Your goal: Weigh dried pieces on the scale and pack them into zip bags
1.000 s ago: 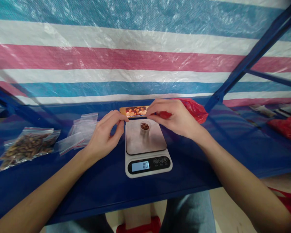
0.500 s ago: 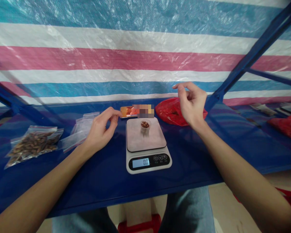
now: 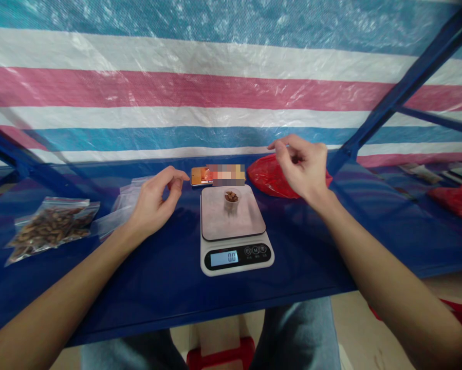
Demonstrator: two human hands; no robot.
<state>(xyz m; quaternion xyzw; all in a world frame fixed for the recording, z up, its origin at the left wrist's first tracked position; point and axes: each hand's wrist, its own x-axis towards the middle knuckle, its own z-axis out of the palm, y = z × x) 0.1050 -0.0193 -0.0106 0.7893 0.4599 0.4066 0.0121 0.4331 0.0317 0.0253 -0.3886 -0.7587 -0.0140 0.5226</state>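
A white kitchen scale with a steel plate stands in the middle of the blue shelf; its display reads 0.0. On the plate sits a small clear cup holding a few brown pieces. My left hand hovers left of the scale with its fingers loosely curved and apart, empty, over a pile of empty clear zip bags. My right hand is raised above a red plastic bag, fingers loosely bent and apart, nothing seen in them.
A phone lies flat behind the scale. A zip bag filled with brown pieces lies at the far left. Another red bag is on the shelf at right. A striped tarp hangs behind. Blue frame bars cross both sides.
My right hand left the cup, swung right and up, and now hovers over the red bag. My left hand drew back a little to the left, away from the scale.
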